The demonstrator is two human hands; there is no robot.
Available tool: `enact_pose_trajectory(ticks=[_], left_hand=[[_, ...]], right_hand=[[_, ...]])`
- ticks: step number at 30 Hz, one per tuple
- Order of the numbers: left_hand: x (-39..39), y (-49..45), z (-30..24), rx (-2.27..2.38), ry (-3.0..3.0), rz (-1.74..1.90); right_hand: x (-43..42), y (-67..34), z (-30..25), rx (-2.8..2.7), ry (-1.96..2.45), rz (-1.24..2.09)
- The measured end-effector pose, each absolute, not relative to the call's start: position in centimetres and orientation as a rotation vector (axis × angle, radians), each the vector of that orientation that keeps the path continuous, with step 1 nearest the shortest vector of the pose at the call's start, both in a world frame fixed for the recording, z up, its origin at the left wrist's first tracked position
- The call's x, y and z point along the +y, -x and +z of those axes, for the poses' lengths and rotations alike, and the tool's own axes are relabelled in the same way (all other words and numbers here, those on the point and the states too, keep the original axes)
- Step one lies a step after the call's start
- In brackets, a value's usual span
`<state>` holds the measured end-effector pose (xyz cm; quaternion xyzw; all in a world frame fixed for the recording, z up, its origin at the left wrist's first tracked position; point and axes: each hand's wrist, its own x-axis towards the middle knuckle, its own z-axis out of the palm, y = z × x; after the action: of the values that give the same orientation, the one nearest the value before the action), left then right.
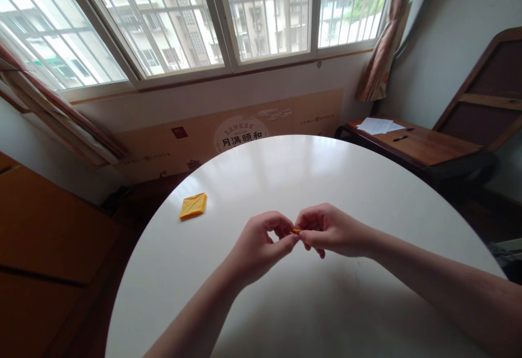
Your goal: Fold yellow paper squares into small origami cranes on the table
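Over the middle of a round white table [326, 173], my left hand [261, 246] and my right hand [330, 231] meet fingertip to fingertip. Both pinch a tiny orange piece [296, 231], of which only a sliver shows between the fingers. It looks like folded paper, but I cannot tell its shape. A folded orange paper square [193, 206] lies flat on the table to the left, well apart from both hands.
A dark wooden side table [424, 146] at the right carries white sheets [377, 125] and a pen [400, 138]. A cardboard panel [244, 129] leans under the barred window. Wooden furniture [49, 249] stands at the left.
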<state>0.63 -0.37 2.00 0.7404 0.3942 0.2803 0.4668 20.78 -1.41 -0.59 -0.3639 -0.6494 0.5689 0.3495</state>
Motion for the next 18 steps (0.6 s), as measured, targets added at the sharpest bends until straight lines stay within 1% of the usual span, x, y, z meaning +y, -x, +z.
enact_pose_trajectory(ticks=[3,8,15,18], left_hand=[[-0.57,-0.64,1.92,0.98,-1.926,0.694],[-0.8,-0.75,1.43,0.998,-2.003,0.667],[-0.58,-0.47,1.7,0.973,-1.922,0.605],[0.12,0.1,2.1,0.992,-1.815,0.631]], right_hand=[[-1.37,-21.05,-0.4,-1.775,0.958,1.48],[-1.74,-21.11,-0.06,-1.917,0.986,1.379],[-2.17,-20.76,0.33,-1.906,1.016,1.351],[-1.91,-21.0,0.41,-1.889,1.064,1.313]])
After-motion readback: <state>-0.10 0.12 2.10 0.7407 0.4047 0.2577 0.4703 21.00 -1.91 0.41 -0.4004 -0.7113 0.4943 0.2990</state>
